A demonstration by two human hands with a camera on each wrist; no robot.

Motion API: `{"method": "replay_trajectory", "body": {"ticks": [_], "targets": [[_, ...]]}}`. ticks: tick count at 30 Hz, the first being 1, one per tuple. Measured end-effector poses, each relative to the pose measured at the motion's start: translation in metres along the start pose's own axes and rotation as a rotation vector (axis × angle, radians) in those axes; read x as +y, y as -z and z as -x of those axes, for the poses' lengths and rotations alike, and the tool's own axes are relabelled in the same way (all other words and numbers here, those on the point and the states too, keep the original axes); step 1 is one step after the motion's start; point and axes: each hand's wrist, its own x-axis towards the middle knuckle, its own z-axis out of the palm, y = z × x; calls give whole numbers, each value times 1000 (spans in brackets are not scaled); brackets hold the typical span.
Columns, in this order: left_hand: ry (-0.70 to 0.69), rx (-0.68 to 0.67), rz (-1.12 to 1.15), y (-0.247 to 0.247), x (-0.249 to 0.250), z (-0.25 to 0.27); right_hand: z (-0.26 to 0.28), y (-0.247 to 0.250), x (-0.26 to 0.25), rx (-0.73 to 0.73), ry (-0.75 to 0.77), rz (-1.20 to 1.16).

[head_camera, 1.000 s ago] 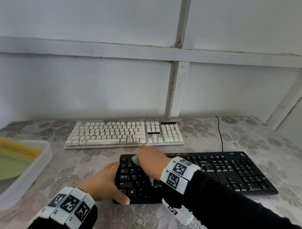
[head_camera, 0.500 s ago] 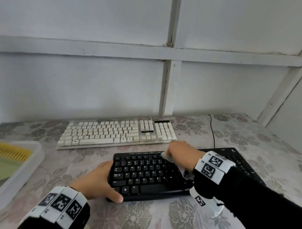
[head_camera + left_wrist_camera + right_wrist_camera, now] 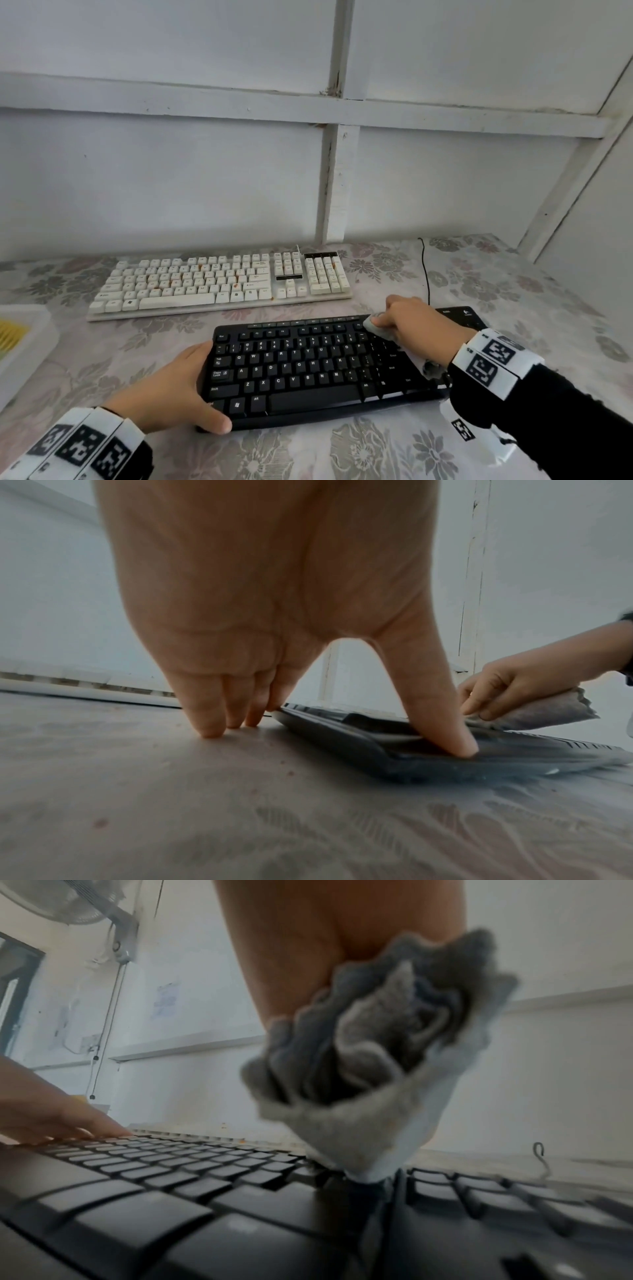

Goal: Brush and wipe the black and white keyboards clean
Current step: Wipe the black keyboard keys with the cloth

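1. Black keyboard (image 3: 308,370): lies flat on the surface (image 3: 376,452), lower centre of the head view. Its right end is hidden behind the right forearm.
2. White keyboard (image 3: 219,281): lies flat behind the black keyboard, centre left of the head view, apart from it. Orange-brown specks show among its keys.
3. Left hand (image 3: 171,394): braces the left end of the black keyboard. In the left wrist view the thumb (image 3: 441,723) presses on the front left corner, and the straight fingers (image 3: 212,712) stand with their tips on the surface along the left edge. Nothing is enclosed in the hand.
4. Right hand (image 3: 411,325): grips a grey cloth (image 3: 376,327) over the upper right part of the key field, centre right of the head view. Curled fingers pinch the cloth.
5. Cloth, right wrist view: bunched folds (image 3: 377,1047) hang below the palm; the lower tip touches the black keys (image 3: 154,1218).
6. Cloth, left wrist view: a loose tail (image 3: 548,710) trails back from under the right hand (image 3: 514,685), right edge of the frame.
7. Cable (image 3: 424,270): a thin black line runs from the black keyboard's rear edge toward the wall (image 3: 171,171), right of centre in the head view.
8. Tray (image 3: 30,346): white, at the left edge of the head view, well apart from both keyboards. A yellow item (image 3: 10,337) lies in it; what it is cannot be told.
9. Surface: covered with a floral-pattern cloth.
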Motion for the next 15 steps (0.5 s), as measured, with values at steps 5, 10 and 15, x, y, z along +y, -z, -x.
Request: {"method": "replay_trajectory", "body": {"ticks": [5, 10, 15], "targets": [[-10, 0, 33, -1, -4, -1, 6, -4, 27, 20, -31, -52], [-8, -4, 47, -1, -3, -2, 10, 1, 43, -11, -35, -47], [-18, 17, 67, -4, -9, -5, 7, -4, 53, 61, -76, -43]]}}
